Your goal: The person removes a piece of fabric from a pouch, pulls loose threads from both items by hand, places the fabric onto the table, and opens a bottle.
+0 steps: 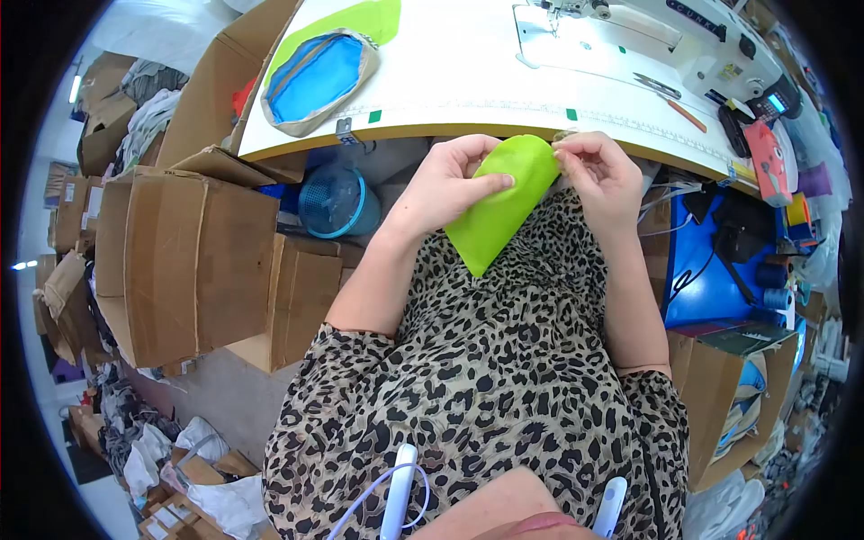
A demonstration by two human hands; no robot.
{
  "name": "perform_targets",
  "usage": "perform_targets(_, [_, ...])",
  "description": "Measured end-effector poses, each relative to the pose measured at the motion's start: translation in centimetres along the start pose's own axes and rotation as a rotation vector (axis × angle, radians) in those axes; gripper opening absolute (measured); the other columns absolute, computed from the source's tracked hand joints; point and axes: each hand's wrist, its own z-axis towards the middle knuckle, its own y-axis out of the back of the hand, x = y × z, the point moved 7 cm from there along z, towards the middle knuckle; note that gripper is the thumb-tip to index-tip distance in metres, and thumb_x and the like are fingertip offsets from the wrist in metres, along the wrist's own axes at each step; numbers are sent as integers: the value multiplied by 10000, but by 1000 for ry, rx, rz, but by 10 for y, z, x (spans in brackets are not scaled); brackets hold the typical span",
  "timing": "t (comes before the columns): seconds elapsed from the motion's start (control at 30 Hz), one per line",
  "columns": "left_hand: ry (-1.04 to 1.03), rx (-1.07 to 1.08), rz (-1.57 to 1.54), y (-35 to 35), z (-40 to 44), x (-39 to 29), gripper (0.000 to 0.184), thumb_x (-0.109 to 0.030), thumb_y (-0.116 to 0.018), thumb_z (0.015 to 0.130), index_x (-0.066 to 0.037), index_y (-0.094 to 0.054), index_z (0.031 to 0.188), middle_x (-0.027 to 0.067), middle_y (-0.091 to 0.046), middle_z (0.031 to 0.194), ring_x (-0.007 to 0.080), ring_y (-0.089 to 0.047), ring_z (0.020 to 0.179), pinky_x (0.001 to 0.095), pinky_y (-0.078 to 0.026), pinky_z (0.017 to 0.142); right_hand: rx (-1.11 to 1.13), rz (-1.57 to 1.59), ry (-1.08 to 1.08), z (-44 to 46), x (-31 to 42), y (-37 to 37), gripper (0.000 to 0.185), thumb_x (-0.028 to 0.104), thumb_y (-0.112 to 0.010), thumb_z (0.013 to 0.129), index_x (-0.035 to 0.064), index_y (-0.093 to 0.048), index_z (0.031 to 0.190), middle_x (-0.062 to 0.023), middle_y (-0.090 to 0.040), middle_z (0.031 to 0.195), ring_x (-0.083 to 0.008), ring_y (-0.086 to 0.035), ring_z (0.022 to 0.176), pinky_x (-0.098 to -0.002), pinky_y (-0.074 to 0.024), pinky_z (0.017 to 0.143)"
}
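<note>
Green cloth held at the worktop's edge

The left hand [454, 184] is clamped on the green cloth [508, 207], thumb on top, above the lap and just before the worktop [450, 76]. The right hand [601, 175] has thumb and fingers together at the cloth's upper right edge; what they pinch is too small to tell. Best keep the left grip firm, the cloth flat, and right-hand movements small, near the edge.

Lime-green fabric piece [506, 211], leopard-print garment [486, 387], pouch [315, 81] in blue and what seems beige, white tabletop [450, 72]
</note>
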Motion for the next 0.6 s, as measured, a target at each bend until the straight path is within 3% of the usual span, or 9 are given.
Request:
perform_targets(0.03, [-17,-10,-48,-1,0,-1,274,-35,-661,819,18,-597,1080,30,-668,870,57,-616,757,208,-500,673,-66,-120,208,-2,16,1,66,-35,-657,801,-9,-624,853,-47,-654,840,-88,-599,683,-201,-489,633])
perform_targets(0.07, [-33,-23,-95,-1,-1,-1,269,-27,-654,823,18,-594,1082,31,-668,878,59,-621,766,210,-502,672,-70,-305,326,-4,31,-2,104,-37,-668,768,-4,-637,861,-86,-650,849,-166,-625,704,-249,-508,640])
perform_targets(0.1, [-31,-27,-95,-1,-2,0,269,-27,-654,823,18,-594,1082,31,-668,878,59,-621,766,210,-502,672,-67,-303,325,-4,31,-4,104,-37,-668,768,-4,-637,861,-86,-650,849,-166,-625,704,-249,-508,640])
perform_targets(0.17, [-56,-50,-7,0,-2,-1,275,-17,-654,819,13,-595,1086,31,-668,887,59,-622,767,209,-503,677,4,-392,522,-8,43,-15,145,-39,-676,739,2,-644,874,-103,-642,841,-222,-629,731,-289,-516,649])
perform_targets(0.2, [-56,-50,-6,-1,-3,-2,275,-17,-654,819,13,-595,1086,31,-668,887,59,-622,767,209,-503,677,12,-442,509,-8,43,-19,163,-27,-672,726,5,-646,885,-111,-629,832,-259,-624,764,-324,-517,666])
perform_targets(0.4, [25,-67,105,-6,-9,-4,264,-7,-675,808,15,-617,1064,23,-648,938,60,-597,830,210,-494,721,104,-577,530,-7,46,-32,150,-7,-657,711,17,-630,857,-99,-606,818,-253,-613,780,-338,-513,669])
perform_targets(0.47, [-120,-166,459,-4,-11,-11,244,-6,-673,799,9,-634,1040,10,-636,887,53,-578,797,204,-478,698,118,-597,514,-7,44,-33,141,-8,-657,706,19,-621,839,-96,-604,819,-251,-611,778,-338,-512,664])
perform_targets(0.6, [-108,-132,707,-9,-12,-17,235,-13,-672,794,4,-642,1026,6,-619,847,51,-557,770,204,-469,690,143,-642,489,-7,43,-33,138,-30,-653,685,19,-597,801,-94,-602,808,-251,-600,736,-335,-506,642])
